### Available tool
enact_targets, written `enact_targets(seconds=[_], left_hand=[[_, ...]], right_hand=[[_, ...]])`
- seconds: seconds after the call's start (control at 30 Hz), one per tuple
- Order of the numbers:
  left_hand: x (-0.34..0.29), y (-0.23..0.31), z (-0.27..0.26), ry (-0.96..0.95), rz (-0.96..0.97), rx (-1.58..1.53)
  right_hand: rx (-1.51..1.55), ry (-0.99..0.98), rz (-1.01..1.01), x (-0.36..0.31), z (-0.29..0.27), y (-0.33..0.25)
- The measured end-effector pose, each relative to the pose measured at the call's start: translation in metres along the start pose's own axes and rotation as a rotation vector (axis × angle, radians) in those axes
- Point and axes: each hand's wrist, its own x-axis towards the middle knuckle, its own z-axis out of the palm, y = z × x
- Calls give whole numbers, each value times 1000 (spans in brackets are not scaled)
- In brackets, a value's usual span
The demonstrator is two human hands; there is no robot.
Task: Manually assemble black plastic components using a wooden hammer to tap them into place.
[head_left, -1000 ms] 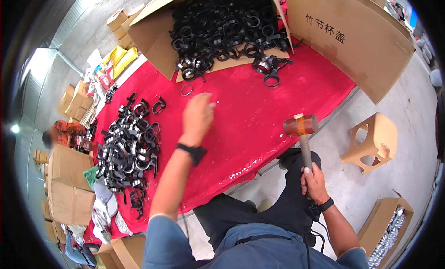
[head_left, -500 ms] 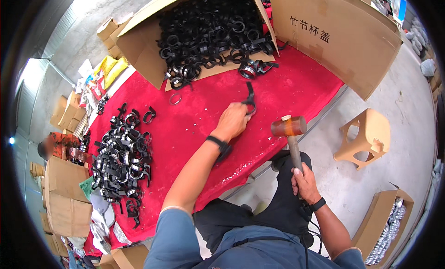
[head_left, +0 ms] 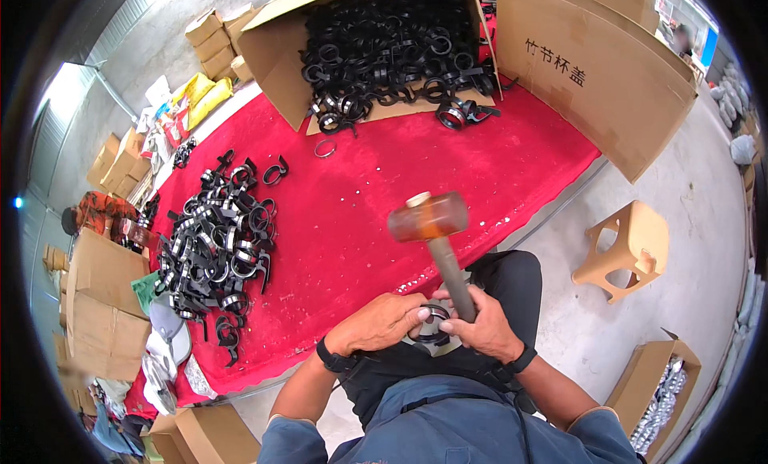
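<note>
My left hand (head_left: 380, 324) pinches a black ring-shaped part (head_left: 434, 337) over my lap, at the table's near edge. From the other side my right hand (head_left: 486, 326) meets the same ring with its thumb while gripping the handle of a mallet (head_left: 428, 218). The mallet's amber-brown head points up and away, above the red cloth. Part of the ring is hidden by my fingers. To the left lies a heap of black rings with handles (head_left: 216, 248), many with silver bands. A thin metal ring (head_left: 325, 149) rests alone on the cloth.
An open carton (head_left: 272, 72) full of black rings (head_left: 384, 48) lies on the red-covered table (head_left: 336, 224). A large cardboard box (head_left: 596, 72) stands to its right. On the floor are a beige stool (head_left: 628, 252) and a box of silvery parts (head_left: 660, 404). A person (head_left: 104, 214) is at far left.
My left hand has drawn the black ring back from the table to my lap. My right hand has brought the mallet left, and both hands now meet at the ring.
</note>
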Motion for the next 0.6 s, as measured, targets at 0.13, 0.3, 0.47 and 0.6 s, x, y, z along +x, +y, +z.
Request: enact_targets(seconds=[0.13,0.3,0.47,0.6], left_hand=[[-13,-17,8,93,-119,-155],[-30,-61,78,519,-204,-846],[-35,-58,112,391,-290,-688],[-25,-72,128,470,-239,-662]], right_hand=[[-259,43,-20,-4,16,16],[-198,99,10,25,22,7],[-56,69,106,58,26,2],[-22,62,82,70,32,24]])
